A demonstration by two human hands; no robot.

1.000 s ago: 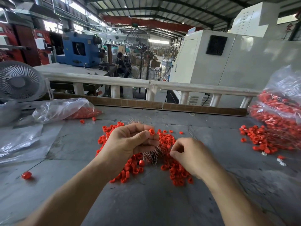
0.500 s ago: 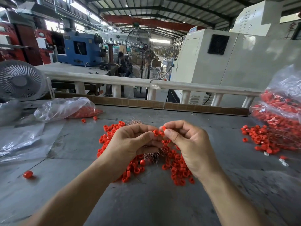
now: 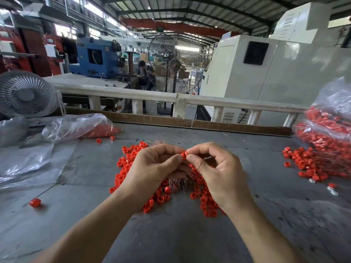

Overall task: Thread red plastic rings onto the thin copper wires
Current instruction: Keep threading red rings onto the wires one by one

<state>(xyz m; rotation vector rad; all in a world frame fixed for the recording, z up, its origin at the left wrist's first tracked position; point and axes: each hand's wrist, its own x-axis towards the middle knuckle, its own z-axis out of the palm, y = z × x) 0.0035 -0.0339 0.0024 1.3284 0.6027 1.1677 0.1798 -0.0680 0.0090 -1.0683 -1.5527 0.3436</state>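
Note:
My left hand [image 3: 153, 168] grips a bundle of thin copper wires [image 3: 180, 182]; their ends fan out below the fist and behind it. At its thumb tip sits a red plastic ring [image 3: 183, 155]. My right hand [image 3: 218, 171] pinches that ring between thumb and forefinger, touching the left thumb. Under both hands a pile of loose red rings [image 3: 131, 158] lies spread on the grey table [image 3: 171, 234]. Whether a wire passes through the pinched ring is too small to tell.
A clear bag with red rings [image 3: 79, 127] lies at the back left, beside flat plastic sheeting [image 3: 28, 164]. A full bag [image 3: 328, 126] and a heap of rings with wires [image 3: 311, 164] fill the right. One ring [image 3: 35, 202] lies alone at left. A white fan [image 3: 24, 93] stands far left.
My right hand rose from the pile with a ring and came up to the left thumb, where both hands now meet on a ring. The left hand stayed put.

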